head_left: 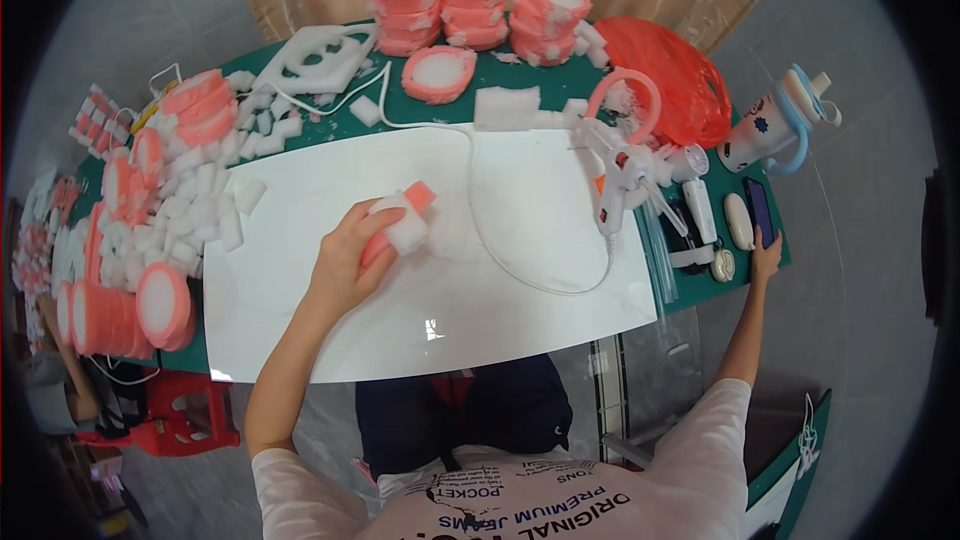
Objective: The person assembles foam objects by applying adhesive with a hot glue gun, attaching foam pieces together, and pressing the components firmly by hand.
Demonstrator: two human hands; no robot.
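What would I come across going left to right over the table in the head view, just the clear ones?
Row of pink-rimmed discs → left hand holding a pink-and-white foam piece → white glue gun → cream oval object → dark phone, with the right hand at its near end.

The left grip [350, 258] holds a pink-and-white foam piece [408, 231]; the right grip [766, 258] touches a dark phone [759, 206].

A blue-handled bottle [757, 132] stands rightmost on the table [712, 292]; a red seat [190, 430] (partly hidden) lower left.
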